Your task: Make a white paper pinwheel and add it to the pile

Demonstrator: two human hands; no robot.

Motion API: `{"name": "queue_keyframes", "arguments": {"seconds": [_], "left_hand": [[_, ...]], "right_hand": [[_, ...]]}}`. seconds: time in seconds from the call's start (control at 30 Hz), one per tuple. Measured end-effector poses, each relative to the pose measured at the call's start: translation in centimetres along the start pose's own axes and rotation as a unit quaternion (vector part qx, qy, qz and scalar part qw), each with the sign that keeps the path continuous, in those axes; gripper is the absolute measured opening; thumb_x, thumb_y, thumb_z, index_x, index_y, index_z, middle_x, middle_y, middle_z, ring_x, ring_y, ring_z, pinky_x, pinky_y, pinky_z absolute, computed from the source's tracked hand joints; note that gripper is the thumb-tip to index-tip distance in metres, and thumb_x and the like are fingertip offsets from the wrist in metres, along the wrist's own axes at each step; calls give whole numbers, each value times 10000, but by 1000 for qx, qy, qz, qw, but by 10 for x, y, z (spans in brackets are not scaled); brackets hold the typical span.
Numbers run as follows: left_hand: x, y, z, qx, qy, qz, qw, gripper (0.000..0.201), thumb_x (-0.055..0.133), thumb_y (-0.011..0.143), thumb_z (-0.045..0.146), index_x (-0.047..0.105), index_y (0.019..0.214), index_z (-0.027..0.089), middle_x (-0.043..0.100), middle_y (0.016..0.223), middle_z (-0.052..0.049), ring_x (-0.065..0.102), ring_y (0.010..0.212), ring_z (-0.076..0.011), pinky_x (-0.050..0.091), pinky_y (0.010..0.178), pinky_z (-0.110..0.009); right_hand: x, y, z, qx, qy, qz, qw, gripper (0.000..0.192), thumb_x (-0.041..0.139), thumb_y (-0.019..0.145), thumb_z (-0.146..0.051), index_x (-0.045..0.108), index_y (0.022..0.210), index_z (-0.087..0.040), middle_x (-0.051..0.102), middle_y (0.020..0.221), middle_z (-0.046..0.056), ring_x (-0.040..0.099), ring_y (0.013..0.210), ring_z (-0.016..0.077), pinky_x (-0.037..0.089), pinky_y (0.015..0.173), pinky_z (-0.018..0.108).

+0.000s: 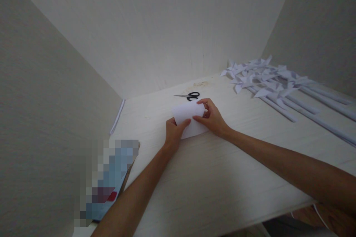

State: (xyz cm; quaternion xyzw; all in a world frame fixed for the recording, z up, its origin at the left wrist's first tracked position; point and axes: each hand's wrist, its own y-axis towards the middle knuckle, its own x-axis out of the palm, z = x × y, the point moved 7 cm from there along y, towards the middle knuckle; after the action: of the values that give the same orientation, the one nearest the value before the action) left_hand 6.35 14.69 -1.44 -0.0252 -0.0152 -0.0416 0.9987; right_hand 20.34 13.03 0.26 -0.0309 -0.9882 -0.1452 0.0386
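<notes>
Both hands on folded white paper (189, 118) mid-desk (211, 177): left hand (174, 133) and right hand (213, 116) fingers pinching its edges. Scissors (190, 96) just behind.

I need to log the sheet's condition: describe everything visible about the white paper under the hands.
The white paper is a plain, unmarked sheet, apparently folded or curled over, its far edge rounded. It lies on the pale wooden table, just in front of the scissors. The left hand presses its near-left corner; the right hand pinches its right edge.
</notes>
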Motion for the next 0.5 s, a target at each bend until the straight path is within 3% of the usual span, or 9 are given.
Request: {"name": "queue_keyframes", "arguments": {"seconds": [0.1, 0.3, 0.4, 0.5], "left_hand": [[3, 2, -3, -18, -44, -27, 998, 279, 716, 502, 248, 649, 736, 110, 666, 687, -50, 596, 596, -164, 475, 609, -312], [13, 3, 5, -50, -152, -120, 980, 165, 642, 565, 253, 625, 663, 121, 634, 644, -34, 566, 580, -130, 450, 562, -239], [19, 0, 7, -80, -121, -169, 975, 158, 630, 573, 258, 619, 646, 119, 612, 618, -32, 548, 555, -124, 438, 526, -229], [25, -4, 4, -104, -58, -194, 974, 178, 654, 535, 212, 624, 676, 107, 611, 605, -36, 545, 534, -121, 412, 502, -217]], "right_hand": [[0, 2, 5, 31, 51, -15, 998, 592, 655, 589, -179, 321, 1071, -262, 550, 870, -6, 571, 618, 97, 461, 506, 206], [-13, 10, 18, 124, 23, -89, 988, 830, 688, 557, -149, 261, 1264, -225, 434, 477, -134, 413, 349, 37, 309, 337, 124], [-15, 8, 19, 170, 16, -170, 970, 874, 686, 555, -143, 232, 1295, -242, 476, 491, -124, 451, 362, 53, 338, 342, 134], [-17, 5, 17, 188, -2, -191, 963, 882, 677, 557, -130, 224, 1305, -240, 537, 538, -100, 493, 393, 68, 372, 362, 146]]}}
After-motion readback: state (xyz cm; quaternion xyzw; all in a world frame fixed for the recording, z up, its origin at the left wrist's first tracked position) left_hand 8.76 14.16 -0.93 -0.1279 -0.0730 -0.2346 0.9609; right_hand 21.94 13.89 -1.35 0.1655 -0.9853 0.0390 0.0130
